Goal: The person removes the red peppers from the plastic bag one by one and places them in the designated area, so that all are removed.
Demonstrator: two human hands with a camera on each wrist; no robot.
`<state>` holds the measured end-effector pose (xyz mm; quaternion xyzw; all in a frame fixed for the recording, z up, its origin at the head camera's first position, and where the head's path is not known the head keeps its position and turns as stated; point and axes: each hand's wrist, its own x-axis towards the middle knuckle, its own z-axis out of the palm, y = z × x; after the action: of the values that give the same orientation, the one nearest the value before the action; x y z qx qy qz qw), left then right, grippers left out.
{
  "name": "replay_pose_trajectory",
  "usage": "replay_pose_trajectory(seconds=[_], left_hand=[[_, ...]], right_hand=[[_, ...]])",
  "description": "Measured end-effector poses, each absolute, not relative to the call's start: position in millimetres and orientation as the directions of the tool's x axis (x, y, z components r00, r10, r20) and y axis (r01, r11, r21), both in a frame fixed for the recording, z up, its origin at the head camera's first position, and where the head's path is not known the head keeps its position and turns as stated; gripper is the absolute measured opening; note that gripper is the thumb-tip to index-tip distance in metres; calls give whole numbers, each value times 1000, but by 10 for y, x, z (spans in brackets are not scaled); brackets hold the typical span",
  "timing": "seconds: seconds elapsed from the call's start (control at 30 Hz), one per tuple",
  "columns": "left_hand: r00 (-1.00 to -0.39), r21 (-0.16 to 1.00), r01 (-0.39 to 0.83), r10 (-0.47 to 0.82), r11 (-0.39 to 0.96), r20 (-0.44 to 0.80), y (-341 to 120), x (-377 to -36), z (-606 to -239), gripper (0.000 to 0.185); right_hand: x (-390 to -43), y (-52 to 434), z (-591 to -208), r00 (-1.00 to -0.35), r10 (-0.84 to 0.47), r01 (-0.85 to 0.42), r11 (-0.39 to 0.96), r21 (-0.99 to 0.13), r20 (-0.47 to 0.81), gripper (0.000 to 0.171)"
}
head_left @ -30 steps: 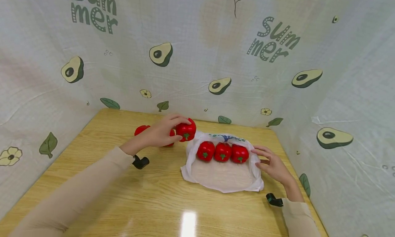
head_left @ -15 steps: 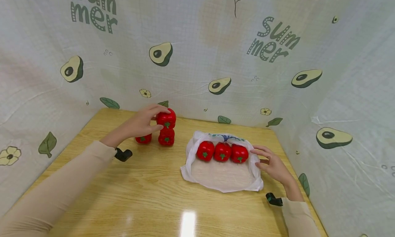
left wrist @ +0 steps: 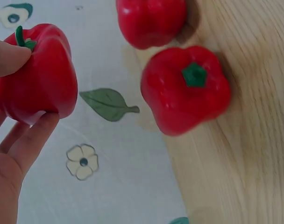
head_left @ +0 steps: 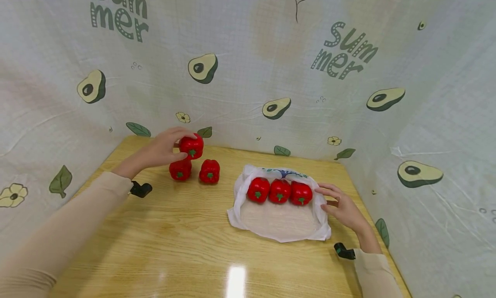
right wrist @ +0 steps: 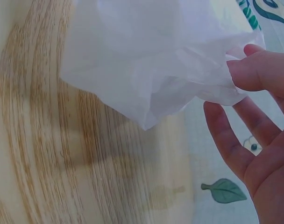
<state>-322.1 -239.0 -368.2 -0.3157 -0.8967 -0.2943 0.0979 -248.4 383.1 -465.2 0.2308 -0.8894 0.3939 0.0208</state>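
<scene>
We see a bag (head_left: 279, 225) on the right part of the table (head_left: 193, 237), with three bell peppers (head_left: 280, 191) lined up in its back part. Left of it sit two bell peppers (head_left: 209, 172), side by side. Our left hand (head_left: 160, 148) has one bell pepper (head_left: 193, 146) near the left one. Our right hand (head_left: 345, 209) is at the bag's right side. Cloth (head_left: 240, 39) hangs behind.

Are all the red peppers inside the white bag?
No, the head view shows three red peppers in the white bag, two others on the table, and one more held in the left hand.
</scene>
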Motion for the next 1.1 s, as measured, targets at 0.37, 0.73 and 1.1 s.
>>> replay_pose_trajectory(seconds=[0.37,0.73,1.1], left_hand=[[-853,540,519,442,663,277,-2826,-3243,-3713,53],[-900,549,432,384,716,209,-3152,-3278,-3864,50],[-890,505,454,398,734,222,-3361,-3310,-4065,51]], right_hand=[[-2513,3840,-4642,-884,-404,-445,574,-688,234,52],[-2510,3839,-4644,-892,-397,-429,588,-685,218,53],[-2498,3838,-4655,-905,-382,-399,606,-688,188,54]])
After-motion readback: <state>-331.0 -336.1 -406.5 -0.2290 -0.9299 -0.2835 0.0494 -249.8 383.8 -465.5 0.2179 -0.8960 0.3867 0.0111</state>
